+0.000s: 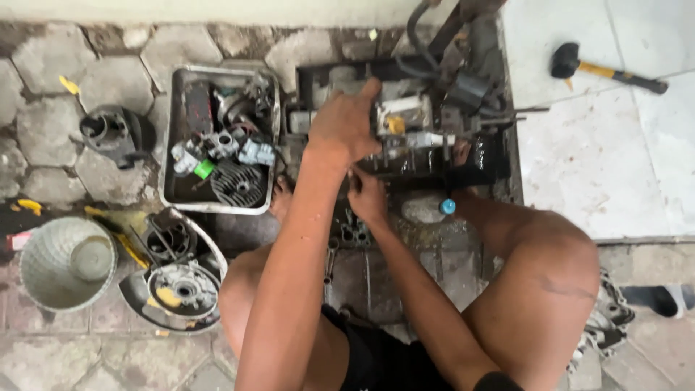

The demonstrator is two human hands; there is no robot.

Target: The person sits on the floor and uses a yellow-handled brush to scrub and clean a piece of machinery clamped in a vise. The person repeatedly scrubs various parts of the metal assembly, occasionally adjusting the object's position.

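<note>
Stripping engine point(427, 137): left hand point(346, 123) flat on top, right hand point(367, 197) below, grip unclear; parts tray point(174, 145) left; steadying needed.

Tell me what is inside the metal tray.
The metal tray holds a finned engine cylinder, a small green part and a pile of grey metal parts. Whatever lies beneath that pile is hidden.

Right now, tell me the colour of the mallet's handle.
Yellow with a black grip, on the mallet in the head view.
</note>
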